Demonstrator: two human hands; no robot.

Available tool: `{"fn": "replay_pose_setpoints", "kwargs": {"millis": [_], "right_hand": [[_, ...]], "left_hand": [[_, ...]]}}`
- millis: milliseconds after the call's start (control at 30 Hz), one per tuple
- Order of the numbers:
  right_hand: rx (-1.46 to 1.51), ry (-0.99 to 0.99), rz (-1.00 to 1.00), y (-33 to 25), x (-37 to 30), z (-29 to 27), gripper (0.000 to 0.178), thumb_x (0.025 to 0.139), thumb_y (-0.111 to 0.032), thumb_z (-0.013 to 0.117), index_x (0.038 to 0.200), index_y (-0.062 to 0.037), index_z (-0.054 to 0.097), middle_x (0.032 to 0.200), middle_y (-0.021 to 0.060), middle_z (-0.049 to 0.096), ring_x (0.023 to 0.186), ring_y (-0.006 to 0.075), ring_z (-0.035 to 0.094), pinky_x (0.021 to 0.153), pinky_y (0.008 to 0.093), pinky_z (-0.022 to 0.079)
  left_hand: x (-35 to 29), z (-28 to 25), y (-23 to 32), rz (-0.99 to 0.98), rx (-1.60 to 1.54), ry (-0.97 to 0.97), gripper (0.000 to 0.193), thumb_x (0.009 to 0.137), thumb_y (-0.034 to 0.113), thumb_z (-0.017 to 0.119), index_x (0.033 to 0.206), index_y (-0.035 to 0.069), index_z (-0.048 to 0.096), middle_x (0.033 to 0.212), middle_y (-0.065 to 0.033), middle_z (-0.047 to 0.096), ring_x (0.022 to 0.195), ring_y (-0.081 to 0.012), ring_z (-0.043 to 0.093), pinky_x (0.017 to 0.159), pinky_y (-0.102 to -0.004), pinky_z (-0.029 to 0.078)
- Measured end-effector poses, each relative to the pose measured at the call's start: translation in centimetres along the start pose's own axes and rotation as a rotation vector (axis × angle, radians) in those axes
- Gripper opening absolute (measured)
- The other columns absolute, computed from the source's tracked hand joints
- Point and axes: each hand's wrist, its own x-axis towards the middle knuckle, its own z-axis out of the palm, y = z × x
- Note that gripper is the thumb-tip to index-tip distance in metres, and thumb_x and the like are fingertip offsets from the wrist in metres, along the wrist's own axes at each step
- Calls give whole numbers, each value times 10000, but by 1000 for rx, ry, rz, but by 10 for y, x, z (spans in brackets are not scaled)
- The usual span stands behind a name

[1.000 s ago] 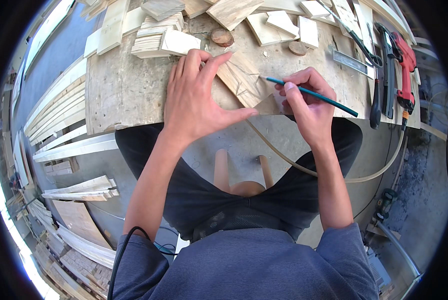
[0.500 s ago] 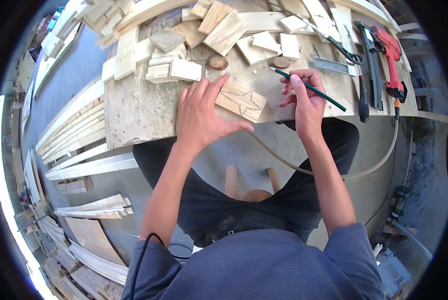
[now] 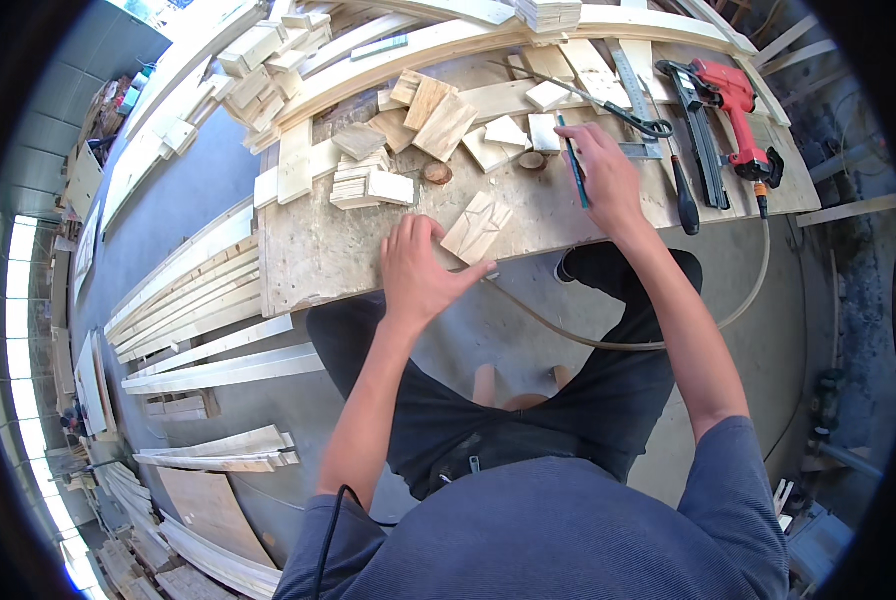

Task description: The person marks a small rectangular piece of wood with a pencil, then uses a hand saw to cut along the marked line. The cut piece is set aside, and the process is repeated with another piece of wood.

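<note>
A small wooden block (image 3: 476,229) with a star drawn in pencil lines lies near the table's front edge. My left hand (image 3: 418,272) rests at its left near corner, thumb and fingers spread apart, the thumb close by the block's near end. Whether the fingers touch the block I cannot tell. To the right of the block, my right hand (image 3: 608,180) is closed on a dark green pencil (image 3: 576,176), above the table. Two round wood slices (image 3: 436,174) lie beyond the block.
Wood offcuts (image 3: 444,127) are heaped behind the block. On the right lie scissors (image 3: 648,127), a metal square (image 3: 640,151), a black-handled screwdriver (image 3: 686,200) and a red nail gun (image 3: 730,105) with an air hose (image 3: 738,318) hanging past the edge. Long boards (image 3: 183,285) are stacked at left.
The block has turned, its far end swinging right. My right hand has lifted the pencil away and set it more upright. My left hand stays beside the block, fingers spread.
</note>
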Motion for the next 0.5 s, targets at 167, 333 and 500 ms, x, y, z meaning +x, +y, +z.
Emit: {"fn": "replay_pose_setpoints", "kwargs": {"millis": [167, 333, 500], "right_hand": [[-62, -52, -120, 3, 35, 16, 479, 972, 29, 678, 1438, -81, 711, 1343, 150, 744, 1287, 392, 660, 1096, 494, 540], [-133, 71, -57, 15, 40, 36, 673, 937, 48, 664, 1590, -111, 660, 1371, 167, 740, 1292, 397, 663, 1127, 487, 538], [-93, 172, 153, 8, 12, -12, 611, 943, -155, 788, 1541, -108, 671, 1423, 180, 721, 1336, 398, 661, 1158, 518, 524]], "left_hand": [[-10, -3, 14, -37, -18, 29, 855, 743, 606, 1011, 1291, 49, 664, 1159, -121, 656, 1175, -365, 653, 1072, -513, 479], [-4, 5, 23, -61, -5, -22, 780, 787, 561, 997, 1292, 43, 706, 1167, -141, 669, 1175, -376, 674, 1037, -511, 526], [-11, -6, 13, -100, 17, -30, 693, 801, 553, 995, 1185, 44, 724, 1152, -138, 671, 1114, -380, 684, 984, -513, 546]]}}
